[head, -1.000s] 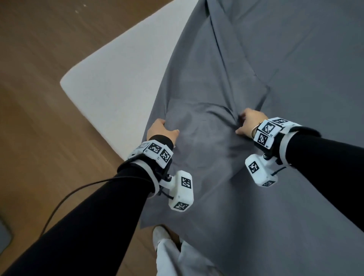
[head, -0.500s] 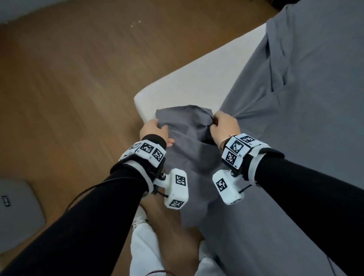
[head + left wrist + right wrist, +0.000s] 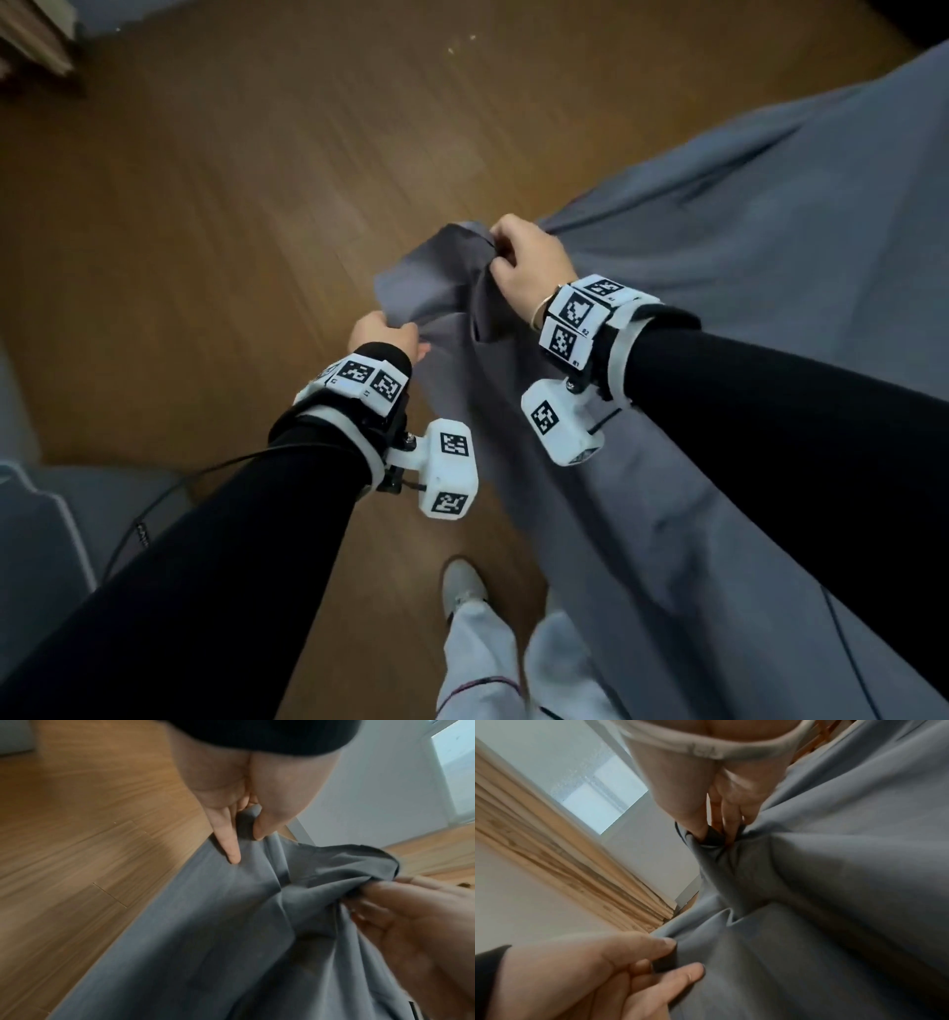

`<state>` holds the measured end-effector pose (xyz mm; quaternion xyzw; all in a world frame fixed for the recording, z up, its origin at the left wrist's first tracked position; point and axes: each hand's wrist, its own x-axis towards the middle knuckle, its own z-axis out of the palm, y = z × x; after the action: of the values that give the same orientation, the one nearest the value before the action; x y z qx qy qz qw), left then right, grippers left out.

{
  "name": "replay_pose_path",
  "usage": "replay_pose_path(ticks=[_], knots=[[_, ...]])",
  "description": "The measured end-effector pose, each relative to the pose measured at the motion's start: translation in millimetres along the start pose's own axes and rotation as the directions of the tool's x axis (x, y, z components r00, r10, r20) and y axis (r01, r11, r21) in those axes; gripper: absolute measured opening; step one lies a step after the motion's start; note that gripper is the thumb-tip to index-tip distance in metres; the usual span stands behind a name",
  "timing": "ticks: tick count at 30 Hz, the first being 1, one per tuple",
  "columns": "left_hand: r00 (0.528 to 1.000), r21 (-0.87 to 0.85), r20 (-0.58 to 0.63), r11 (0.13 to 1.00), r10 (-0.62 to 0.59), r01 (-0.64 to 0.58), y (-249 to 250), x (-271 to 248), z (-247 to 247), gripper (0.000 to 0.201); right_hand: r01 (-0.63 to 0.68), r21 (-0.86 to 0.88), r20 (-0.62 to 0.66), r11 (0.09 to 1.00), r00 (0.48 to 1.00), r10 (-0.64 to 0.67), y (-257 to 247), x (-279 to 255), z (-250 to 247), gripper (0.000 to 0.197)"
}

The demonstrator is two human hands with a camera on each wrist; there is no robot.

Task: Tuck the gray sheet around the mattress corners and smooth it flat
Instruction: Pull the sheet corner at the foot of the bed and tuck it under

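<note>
The gray sheet [image 3: 744, 257] lies over the mattress at the right of the head view, its corner pulled out over the wooden floor. The mattress itself is hidden under the cloth. My left hand [image 3: 382, 334] pinches the sheet's edge between thumb and fingers, as the left wrist view shows [image 3: 246, 829]. Higher and to the right, my right hand [image 3: 524, 262] grips a bunched fold of the gray sheet [image 3: 834, 882], fingers curled into the cloth [image 3: 729, 825]. The corner flap [image 3: 431, 288] stretches between the two hands.
Wooden floor [image 3: 231, 205] fills the left and top of the head view. A gray mat [image 3: 31, 524] lies at the lower left, with a black cable [image 3: 154, 509] running from my left wrist. My white trouser legs and a shoe [image 3: 464, 586] stand below.
Both hands have drawn the sheet corner out past the mattress corner; the white mattress seen before is now covered or out of view. The right hand has risen above the left.
</note>
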<state>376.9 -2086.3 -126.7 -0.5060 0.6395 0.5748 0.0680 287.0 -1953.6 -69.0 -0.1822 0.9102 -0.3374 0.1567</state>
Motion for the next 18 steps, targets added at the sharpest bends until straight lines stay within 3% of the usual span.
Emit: replay_pose_path(ticks=[4, 6, 9, 11, 13, 15, 18], knots=[[0.998, 0.007, -0.039, 0.999, -0.052, 0.053, -24.7, 31.3, -10.1, 0.021, 0.046, -0.009, 0.072, 0.999, 0.996, -0.046, -5.4, 34.5, 36.2, 0.027], [0.997, 0.041, -0.036, 0.997, -0.067, 0.068, -30.9, 42.2, -9.0, 0.005, 0.046, -0.032, 0.134, 0.998, 0.99, -0.042, 1.3, 48.0, 50.0, 0.028], [0.996, 0.184, -0.071, 0.981, -0.048, 0.061, -20.6, 39.8, -6.7, 0.055, 0.067, -0.087, 0.234, 0.994, 0.971, -0.045, 17.6, 63.4, 65.0, 0.027], [0.996, 0.282, -0.087, 0.958, -0.03, 0.054, -11.8, 37.3, -1.5, 0.061, 0.083, -0.091, 0.31, 0.992, 0.949, -0.051, 29.1, 68.4, 67.9, 0.037], [0.997, 0.313, -0.078, 0.95, 0.005, 0.02, -3.3, 34.3, 6.9, 0.071, 0.095, -0.039, 0.378, 0.995, 0.923, -0.073, 36.1, 69.2, 62.3, 0.064], [0.997, 0.34, -0.063, 0.94, 0.036, -0.012, 7.9, 32.5, 19.0, 0.077, 0.105, -0.031, 0.352, 0.994, 0.932, -0.087, 42.6, 72.1, 45.8, 0.08], [0.998, 0.397, 0.033, 0.915, 0.059, -0.067, 27.2, 31.0, 45.1, 0.071, 0.079, -0.14, 0.259, 0.987, 0.965, -0.041, 66.5, 81.1, 8.0, 0.06]])
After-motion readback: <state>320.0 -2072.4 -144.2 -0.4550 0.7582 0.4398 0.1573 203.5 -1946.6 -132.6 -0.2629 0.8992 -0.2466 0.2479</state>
